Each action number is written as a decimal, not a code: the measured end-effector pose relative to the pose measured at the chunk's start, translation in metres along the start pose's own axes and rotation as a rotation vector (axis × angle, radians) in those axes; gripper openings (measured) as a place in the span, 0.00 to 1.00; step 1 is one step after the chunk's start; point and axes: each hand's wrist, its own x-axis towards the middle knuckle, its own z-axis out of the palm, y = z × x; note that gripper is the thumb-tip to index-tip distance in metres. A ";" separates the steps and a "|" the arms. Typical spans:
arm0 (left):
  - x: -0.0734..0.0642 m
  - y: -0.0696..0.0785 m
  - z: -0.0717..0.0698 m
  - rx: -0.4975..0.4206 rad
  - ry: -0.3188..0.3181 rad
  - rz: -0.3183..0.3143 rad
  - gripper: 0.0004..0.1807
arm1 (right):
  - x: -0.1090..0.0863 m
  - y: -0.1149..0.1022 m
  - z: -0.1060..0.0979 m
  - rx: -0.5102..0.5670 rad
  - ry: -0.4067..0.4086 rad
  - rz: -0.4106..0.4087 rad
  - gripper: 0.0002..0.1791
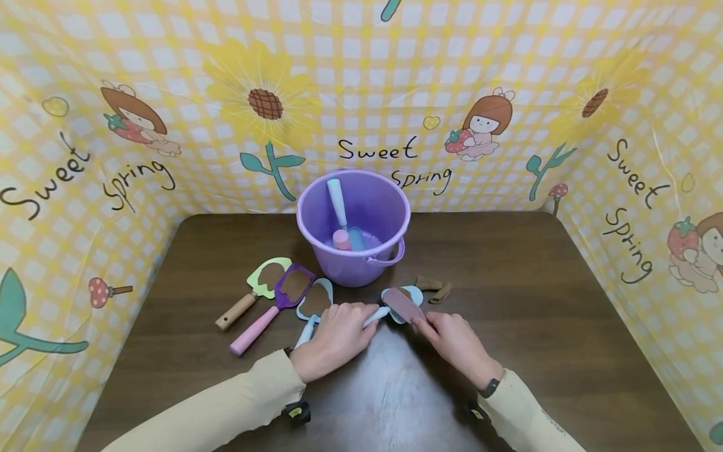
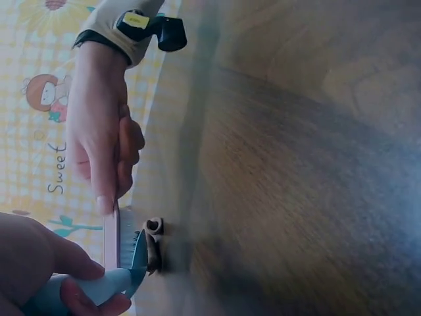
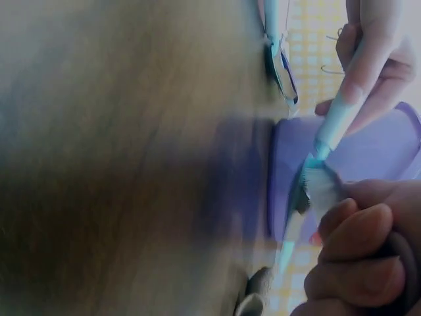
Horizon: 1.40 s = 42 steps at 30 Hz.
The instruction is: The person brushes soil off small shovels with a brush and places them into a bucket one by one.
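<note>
My left hand point(image 1: 341, 333) grips the pale blue handle of a small flat-headed tool point(image 2: 112, 288), low over the table. Its blue head carries a brown patch, partly covered by a brush. That brush, with a flat pink back point(image 1: 403, 305) and pale bristles point(image 2: 127, 230), is held in my right hand point(image 1: 460, 345). The bristles face the tool's head and overlap it in both wrist views. Beside my left hand lies another light blue tool point(image 1: 305, 333), its handle partly hidden. Two brown rolled pieces point(image 1: 440, 294) lie just beyond the brush.
A purple bucket point(image 1: 353, 267) stands behind my hands, containing a pale-blue-handled tool point(image 1: 336, 201) and a pink piece point(image 1: 341, 239). On the left lie a green-headed tool with a wooden handle point(image 1: 236, 311) and a purple-headed one with a pink handle point(image 1: 254, 329). Patterned cloth surrounds the table.
</note>
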 end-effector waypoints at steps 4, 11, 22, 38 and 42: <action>-0.001 -0.001 0.001 -0.028 0.005 0.020 0.12 | 0.001 -0.001 -0.002 -0.026 0.029 0.032 0.19; -0.002 -0.002 0.002 -0.059 -0.003 0.031 0.13 | 0.000 -0.001 0.000 -0.042 0.084 0.063 0.20; -0.003 -0.002 0.004 -0.036 0.021 0.048 0.12 | 0.000 -0.001 0.001 -0.035 0.014 -0.037 0.16; -0.002 0.000 0.004 -0.063 0.032 0.079 0.14 | -0.004 -0.003 0.002 -0.093 0.161 0.040 0.22; -0.001 -0.001 0.004 -0.070 0.029 0.074 0.14 | -0.005 -0.005 0.003 -0.092 0.198 0.022 0.23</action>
